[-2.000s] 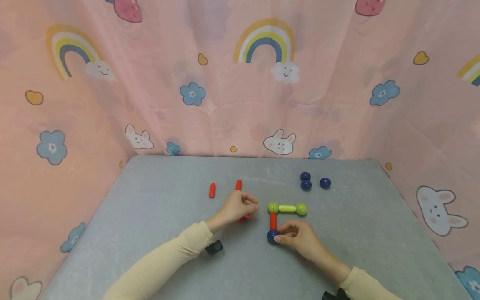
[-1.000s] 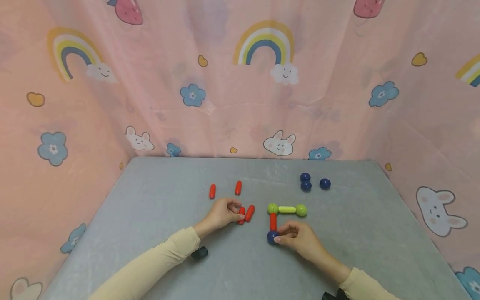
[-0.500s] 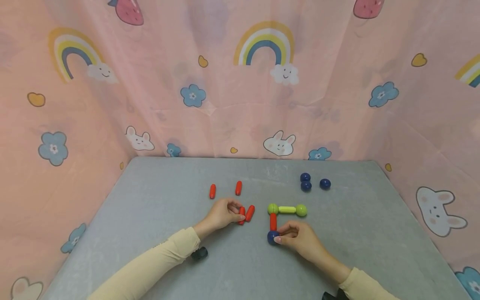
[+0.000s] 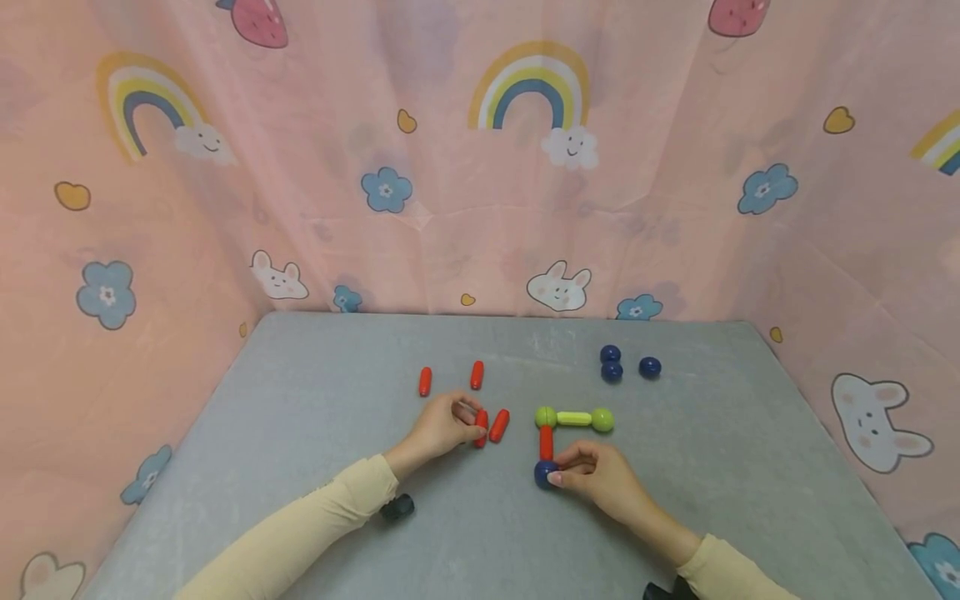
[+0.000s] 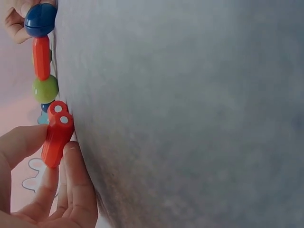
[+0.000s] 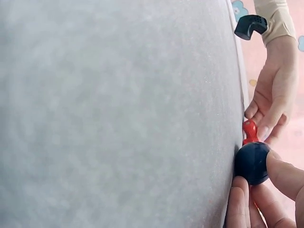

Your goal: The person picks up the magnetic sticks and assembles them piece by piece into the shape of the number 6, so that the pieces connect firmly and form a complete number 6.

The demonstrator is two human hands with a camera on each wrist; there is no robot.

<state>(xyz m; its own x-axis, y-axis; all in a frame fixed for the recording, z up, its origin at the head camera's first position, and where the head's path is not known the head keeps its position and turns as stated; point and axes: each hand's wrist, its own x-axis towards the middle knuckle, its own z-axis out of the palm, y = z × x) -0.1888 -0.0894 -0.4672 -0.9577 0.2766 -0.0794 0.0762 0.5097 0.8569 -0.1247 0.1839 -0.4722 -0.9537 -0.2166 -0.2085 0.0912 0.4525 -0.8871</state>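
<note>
My left hand (image 4: 442, 425) pinches a red magnetic rod (image 4: 482, 429) between thumb and fingers, low over the grey table. Just right of it lies another red rod (image 4: 499, 426), tilted; in the left wrist view the pale-dotted ends of the red rods (image 5: 58, 133) overlap. My right hand (image 4: 603, 479) holds a dark blue ball (image 4: 545, 474) with thumb and fingers. That ball sits at the near end of a red rod (image 4: 546, 443). At its far end is a green ball (image 4: 546, 417), from which a green rod (image 4: 574, 418) runs right to a second green ball (image 4: 602, 419).
Two more red rods (image 4: 425, 382) lie behind my left hand. Three blue balls (image 4: 611, 372) rest at the back right, two of them together. A black wrist device (image 4: 397, 507) sits under the left sleeve. A patterned pink curtain (image 4: 435, 250) surrounds the grey table (image 4: 337, 358).
Over two seconds my left hand has moved left and toward me, uncovering the rods, and has come to pinch one. Lately that rod has shifted slightly left. My right hand has stayed on the blue ball.
</note>
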